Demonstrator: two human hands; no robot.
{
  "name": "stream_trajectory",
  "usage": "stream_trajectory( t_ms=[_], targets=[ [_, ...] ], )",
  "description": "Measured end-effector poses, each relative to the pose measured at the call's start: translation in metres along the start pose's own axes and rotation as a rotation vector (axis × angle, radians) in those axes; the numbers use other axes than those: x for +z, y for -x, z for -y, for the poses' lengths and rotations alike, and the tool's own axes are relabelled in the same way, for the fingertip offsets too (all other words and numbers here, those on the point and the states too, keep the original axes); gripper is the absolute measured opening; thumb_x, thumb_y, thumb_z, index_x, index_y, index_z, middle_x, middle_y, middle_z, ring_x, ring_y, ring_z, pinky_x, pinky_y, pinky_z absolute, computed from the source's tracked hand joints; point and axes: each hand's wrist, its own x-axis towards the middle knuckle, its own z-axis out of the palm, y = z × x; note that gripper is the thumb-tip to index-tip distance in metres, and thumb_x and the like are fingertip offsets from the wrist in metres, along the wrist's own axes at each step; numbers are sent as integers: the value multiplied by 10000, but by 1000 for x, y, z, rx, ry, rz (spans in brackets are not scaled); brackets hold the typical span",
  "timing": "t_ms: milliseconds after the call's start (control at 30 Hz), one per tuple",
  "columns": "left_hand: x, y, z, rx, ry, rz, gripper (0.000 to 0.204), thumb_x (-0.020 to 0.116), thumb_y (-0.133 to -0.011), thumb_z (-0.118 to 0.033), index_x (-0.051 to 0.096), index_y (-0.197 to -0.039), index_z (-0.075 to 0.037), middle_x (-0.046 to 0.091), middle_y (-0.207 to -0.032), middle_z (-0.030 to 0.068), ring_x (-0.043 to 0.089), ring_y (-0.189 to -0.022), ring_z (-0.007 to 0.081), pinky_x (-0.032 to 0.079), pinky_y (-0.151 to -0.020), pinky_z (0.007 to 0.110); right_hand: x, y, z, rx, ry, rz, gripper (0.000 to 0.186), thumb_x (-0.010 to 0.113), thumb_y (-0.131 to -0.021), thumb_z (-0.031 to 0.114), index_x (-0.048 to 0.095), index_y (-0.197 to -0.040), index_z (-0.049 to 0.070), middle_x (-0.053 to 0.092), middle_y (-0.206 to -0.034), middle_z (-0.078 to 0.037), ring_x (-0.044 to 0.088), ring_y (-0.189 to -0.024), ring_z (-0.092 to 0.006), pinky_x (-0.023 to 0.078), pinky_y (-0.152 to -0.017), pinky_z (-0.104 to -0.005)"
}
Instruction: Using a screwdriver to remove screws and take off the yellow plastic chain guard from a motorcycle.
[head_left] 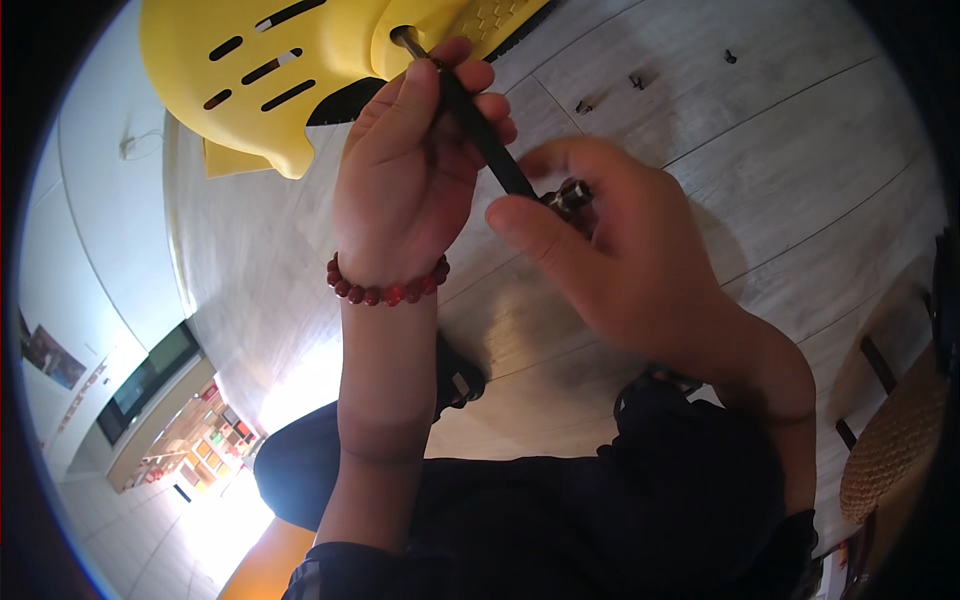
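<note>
A long black-handled tool point(492, 142) slants between my hands. Its thin metal tip meets a round recess in a yellow plastic shell point(345, 45); how deep it sits cannot be made out. My left hand point(405, 195), with a red bead bracelet point(395, 293) at the wrist, is closed around the upper part of the handle, palm up. At the lower end, my right hand point(640, 250) curls its thumb and fingers about a short metal cylinder point(572, 196) set crosswise on the tool. Some of the right fingers are hidden or blurred.
Several small dark metal pieces point(636, 82) lie on the grey plank floor point(800, 170) at the upper right. A woven round seat point(895, 445) stands at the right edge. White cabinets point(90, 230) line the left, with a bright shelf area point(210, 440) below them.
</note>
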Motion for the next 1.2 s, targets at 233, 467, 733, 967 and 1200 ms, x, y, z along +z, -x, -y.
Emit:
stream_trajectory(
  t_ms=[233,467,733,967,1200],
  targets=[
    [11,0,6,25,-141,-140,258,471,-948,-199,537,-1090,6,637,-907,86,615,-742,162,499,-689,290,-3,-8,-5,-757,1080,-353,265,671,-806,124,554,-1006,-3,547,-703,-83,490,-539,-124,393,-487,-245],
    [8,-2,1,39,-128,11,275,478,-944,-182,537,-1141,1,649,-981,88,630,-824,173,508,-745,294,2,1,-1,-358,-116,-77,414,636,-817,100,504,-1197,3,551,-818,-115,529,-637,-196,456,-597,-255],
    [13,-2,-2,-30,-142,-42,261,495,-936,-190,535,-1107,3,626,-861,59,596,-759,147,473,-678,269,4,-12,0,-809,927,-283,355,589,-857,149,532,-1188,36,488,-777,-109,497,-657,-236,436,-654,-254],
    [11,4,-2,66,-153,-59,216,531,-919,-175,549,-1033,7,627,-858,83,608,-724,165,493,-662,283,-5,0,3,-549,321,-249,375,583,-876,168,498,-1197,-6,516,-909,-64,499,-795,-113,427,-607,-270],
    [30,1,0,10,-200,-212,247,524,-915,-134,508,-1125,-7,615,-863,73,602,-718,157,495,-680,280,7,4,-8,-551,821,-182,428,637,-819,125,477,-1196,0,557,-798,-114,543,-567,-224,441,-507,-309]
  ],
)
